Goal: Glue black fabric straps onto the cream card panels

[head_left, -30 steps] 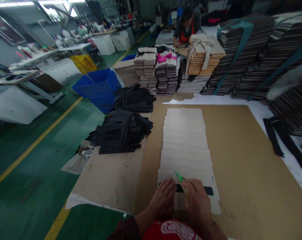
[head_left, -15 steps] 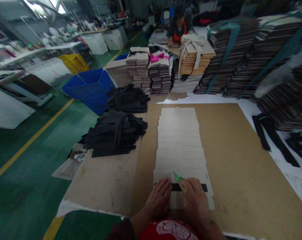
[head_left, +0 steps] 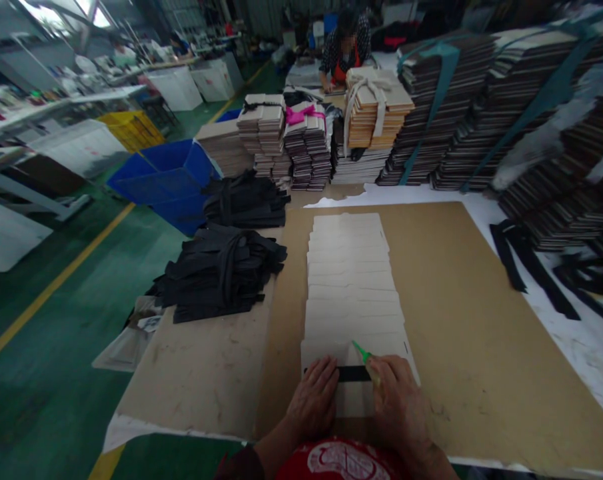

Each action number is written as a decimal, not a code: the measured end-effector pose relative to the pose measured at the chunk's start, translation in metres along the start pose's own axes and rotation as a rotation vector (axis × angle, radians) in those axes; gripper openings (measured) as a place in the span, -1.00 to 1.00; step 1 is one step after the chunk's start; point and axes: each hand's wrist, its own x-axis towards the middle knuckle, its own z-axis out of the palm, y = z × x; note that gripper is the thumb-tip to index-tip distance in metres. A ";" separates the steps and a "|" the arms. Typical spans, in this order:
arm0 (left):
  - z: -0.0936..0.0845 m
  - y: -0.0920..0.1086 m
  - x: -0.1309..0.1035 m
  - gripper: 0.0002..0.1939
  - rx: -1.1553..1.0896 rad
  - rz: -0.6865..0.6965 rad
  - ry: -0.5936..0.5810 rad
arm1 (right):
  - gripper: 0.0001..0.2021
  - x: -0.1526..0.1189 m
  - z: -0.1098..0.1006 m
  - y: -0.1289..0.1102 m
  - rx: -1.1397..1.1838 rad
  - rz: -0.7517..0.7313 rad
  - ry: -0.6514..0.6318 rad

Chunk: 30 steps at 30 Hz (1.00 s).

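Pale, overlapping card-like panels (head_left: 351, 270) run in a column away from me. Across the nearest panel lies a black strip (head_left: 354, 373), its ends partly covered by my hands. My left hand (head_left: 314, 393) rests flat on the left part of this panel and the strip, fingers stretched out. My right hand (head_left: 396, 393) is wrapped around a tool with a green pointed tip (head_left: 362, 351); the fingers hide its body. The tip points up and left, close above the strip, and I cannot tell whether it touches the panel.
Black strips lie bundled in two piles (head_left: 226, 270) (head_left: 246, 200) on the left. Beyond the brown board (head_left: 446, 287) stand tied stacks of panels (head_left: 306, 147) and tall dark stacks (head_left: 446, 113). A blue bin (head_left: 164, 173) sits beyond the table's left. Another person (head_left: 346, 50) works behind the stacks.
My right hand and the green tip have shifted slightly right along the strip. My left hand stays flat on the panel. The whole view has turned a little to the right.
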 end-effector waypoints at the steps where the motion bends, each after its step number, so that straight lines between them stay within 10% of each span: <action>1: 0.000 0.000 0.000 -0.35 0.006 0.002 0.003 | -0.66 -0.001 -0.001 0.002 -0.008 0.020 0.015; 30: -0.008 0.003 0.007 -0.40 0.093 0.011 0.062 | -0.77 -0.015 -0.023 0.043 -0.153 0.174 0.156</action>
